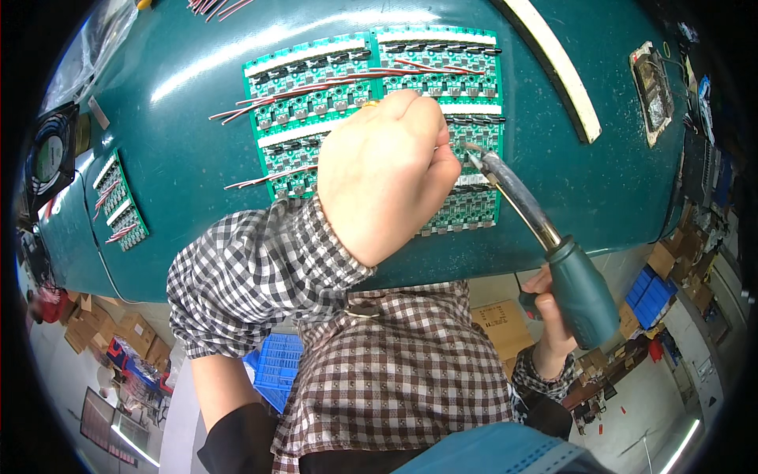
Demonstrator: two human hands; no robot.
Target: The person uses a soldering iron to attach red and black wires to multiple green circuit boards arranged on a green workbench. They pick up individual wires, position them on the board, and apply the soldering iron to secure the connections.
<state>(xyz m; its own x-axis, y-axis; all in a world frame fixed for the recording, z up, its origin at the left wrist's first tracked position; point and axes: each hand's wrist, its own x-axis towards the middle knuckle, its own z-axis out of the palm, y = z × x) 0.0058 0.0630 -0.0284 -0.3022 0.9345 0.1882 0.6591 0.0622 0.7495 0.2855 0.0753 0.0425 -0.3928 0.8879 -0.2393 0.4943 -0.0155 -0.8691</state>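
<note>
Worktop (189,174): dark green and glossy, a streak of reflected light across it.
Left edge: black fan (51,154) at the worktop's rim; cardboard boxes (134,336) on the floor below.
Small board panel (120,201): apart on the left, with short red wiring on its rows; it looks further along, though the joints are too small to judge.
Top edge: wire bundle (217,6), loose, seemingly spare stock.
Left board panel (292,118): before the person, red and white wires (339,80) across an upper row and more at a lower one; soldering seems partly done, but whether each end is fixed cannot be told.
Left hand (387,170): above both panels, fingers pinched narrow; what they grip is hidden.
Right board panel (483,87): wires over its upper part; lower visible rows show none, so probably remain.
Soldering iron (584,292): tip beside the left fingertips, apparently mid-joint.
Right hand (557,320): curled around the iron's green handle.
Right side: curved pale strip (553,67), grimy tray (654,95), then blue crate (651,296) below the worktop.
</note>
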